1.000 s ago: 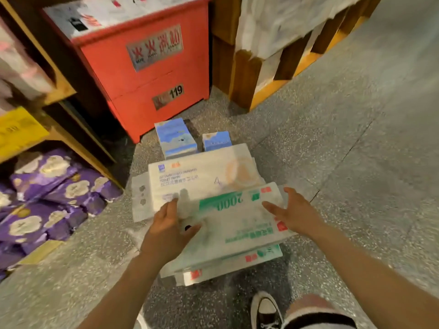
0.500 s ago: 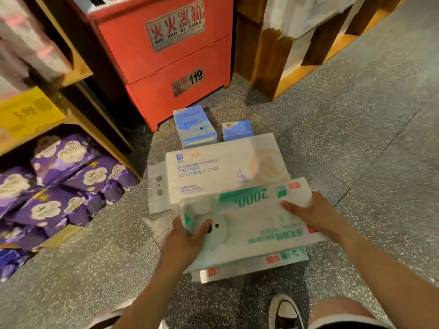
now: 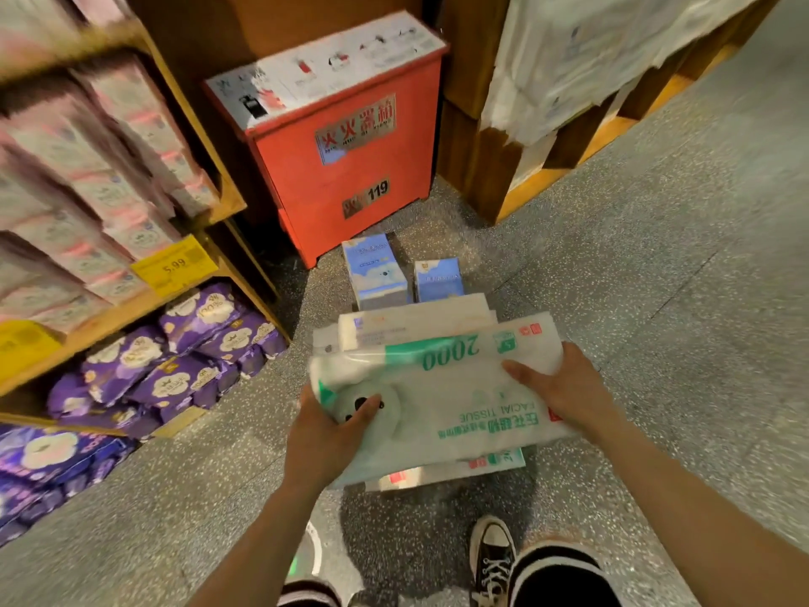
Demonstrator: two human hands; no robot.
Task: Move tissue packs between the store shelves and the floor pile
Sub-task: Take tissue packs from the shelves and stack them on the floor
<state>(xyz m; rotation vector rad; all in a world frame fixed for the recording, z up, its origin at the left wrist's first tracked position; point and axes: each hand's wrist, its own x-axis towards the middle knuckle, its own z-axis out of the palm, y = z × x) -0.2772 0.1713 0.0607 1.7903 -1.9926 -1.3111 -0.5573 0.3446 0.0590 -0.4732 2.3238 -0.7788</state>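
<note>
The green-print pack covers most of the floor pile; only its edges show. Fingers of my left hand and right hand lie beneath the pack, unseen. Pink packs on the left shelves are blurred; print unreadable.

Left hand and right hand gripping a green-printed tissue pack, hovering over the floor pile, purple packs sitting on the shelf alongside
</note>
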